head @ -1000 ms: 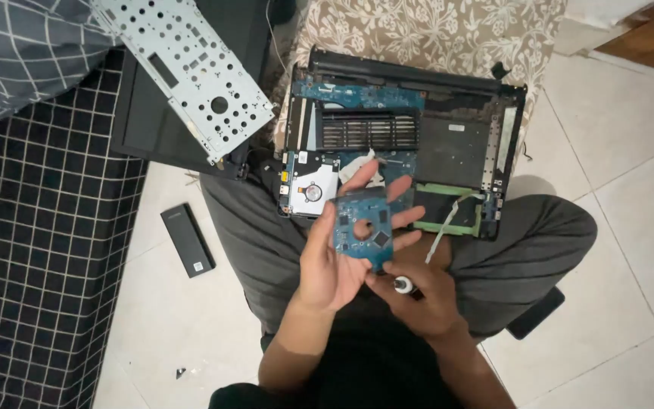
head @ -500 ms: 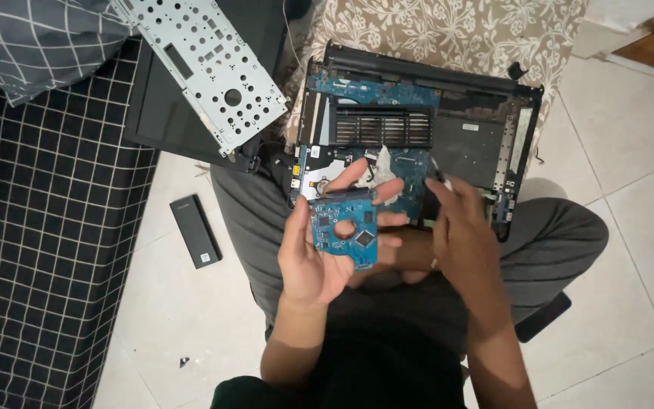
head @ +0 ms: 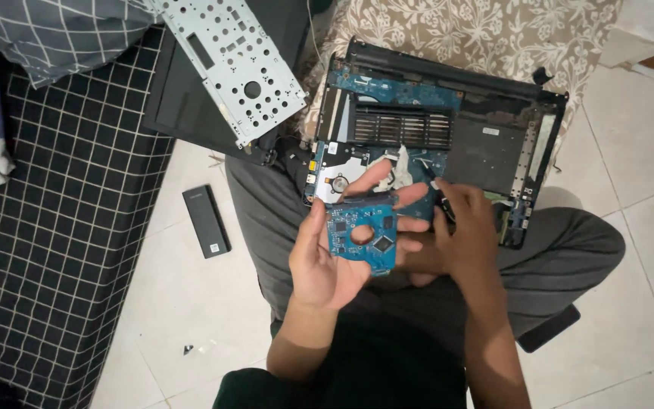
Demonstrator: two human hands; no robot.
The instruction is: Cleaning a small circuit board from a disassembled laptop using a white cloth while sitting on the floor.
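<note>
The left hand [head: 325, 261] grips a small blue circuit board [head: 362, 236] above the person's lap. The right hand [head: 463, 235], fingers curled, touches the opened laptop [head: 486, 144] just beyond.

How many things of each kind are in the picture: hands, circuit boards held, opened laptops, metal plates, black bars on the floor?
Hands: 2 (left hand, right hand)
Circuit board held: 1
Opened laptop: 1
Metal plate: 1
Black bar: 1
Total: 6
</note>
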